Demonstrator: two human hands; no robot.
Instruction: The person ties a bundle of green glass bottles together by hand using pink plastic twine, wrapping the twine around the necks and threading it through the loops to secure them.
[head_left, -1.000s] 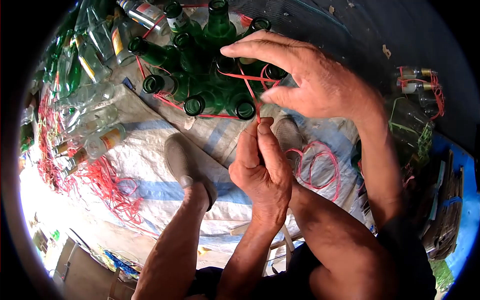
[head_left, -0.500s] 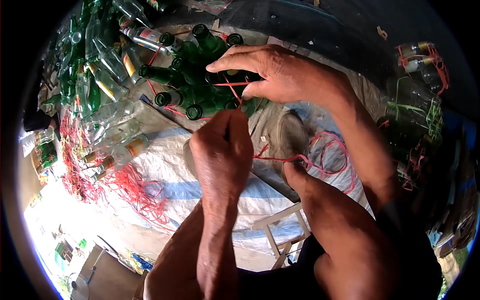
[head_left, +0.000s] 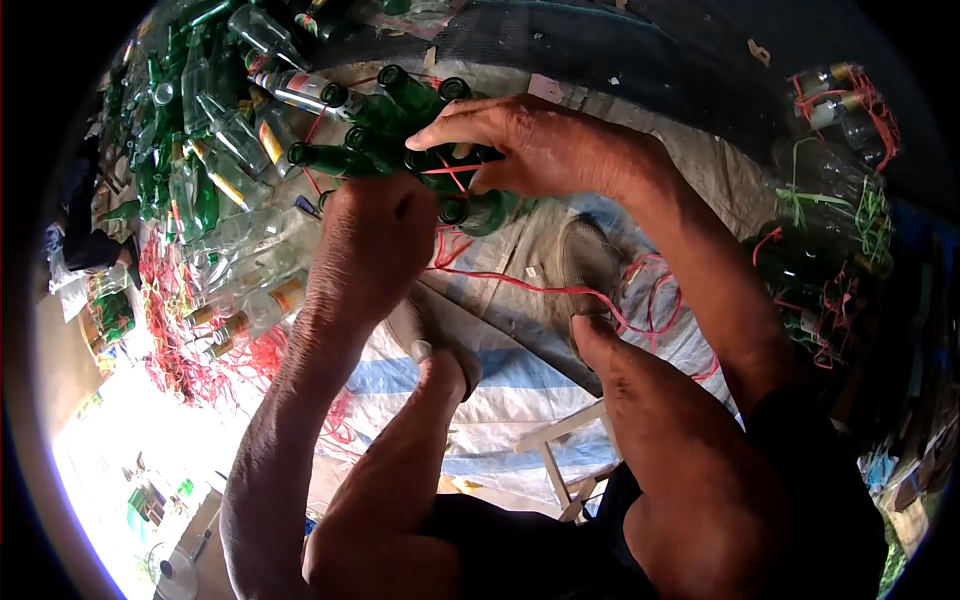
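Green glass bottles [head_left: 378,147] stand bunched ahead of your shoes [head_left: 588,262], mouths up, with red twine [head_left: 446,170] crossing over them. Your right hand [head_left: 540,148] arches over the bunch, thumb and forefinger spread apart; its other fingers are partly hidden, so I cannot tell whether they pinch the twine. Your left hand [head_left: 385,225] is curled at the bunch's near left side, back to the camera, and I cannot tell what it grips. From beside it, more twine trails rightward past your right ankle into loose loops. Beneath lies a blue-striped woven sheet [head_left: 510,415]. Further left, piled bottles [head_left: 205,205] lie above tangled red strips [head_left: 165,320]; a smaller tied bundle [head_left: 862,125] sits far right.
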